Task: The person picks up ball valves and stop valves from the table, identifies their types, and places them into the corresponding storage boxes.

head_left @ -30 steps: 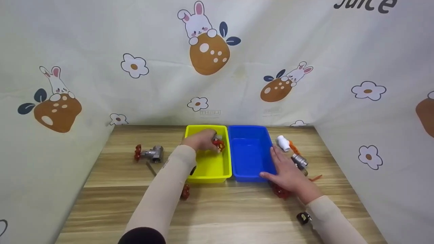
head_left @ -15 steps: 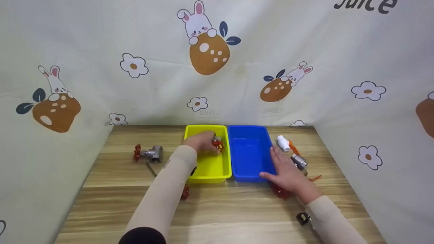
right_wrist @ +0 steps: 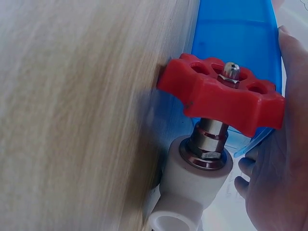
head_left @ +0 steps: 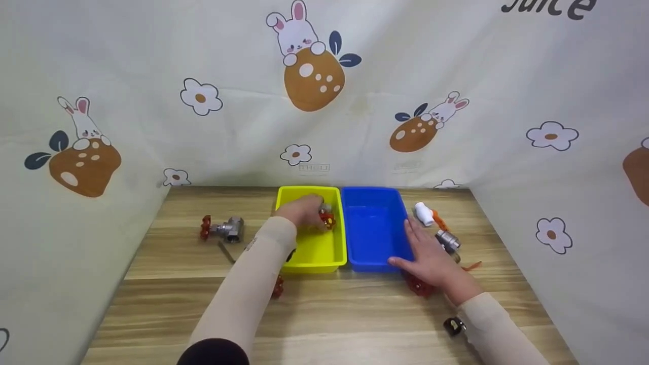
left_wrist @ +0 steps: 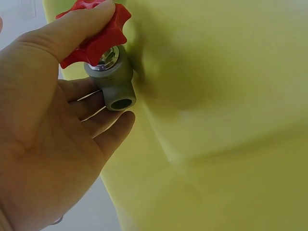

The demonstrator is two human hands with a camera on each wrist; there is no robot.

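My left hand point(head_left: 302, 210) is inside the yellow bin point(head_left: 319, 252), gripping a grey-bodied valve point(left_wrist: 115, 79) near the far right corner. The thumb lies over its red handwheel point(left_wrist: 108, 41), with fingers behind the body. My right hand point(head_left: 431, 259) rests on the right side of the blue bin point(head_left: 370, 233), fingers straight along the wall and thumb at the front rim. Below that palm, a white valve with a red handwheel point(right_wrist: 226, 98) lies on the table, partly hidden in the head view.
Left of the bins lies a metal gate valve point(head_left: 230, 229), with a grey strip point(head_left: 225, 251) and a red handwheel point(head_left: 277, 287) partly behind the left sleeve. A white ball valve point(head_left: 424, 214) and a metal valve point(head_left: 448, 240) lie right of the blue bin. Patterned cloth walls surround the table.
The valve in my left hand has shifted very slightly inside the yellow bin, its handwheel a little nearer the front. The right hand and both bins stay in place.
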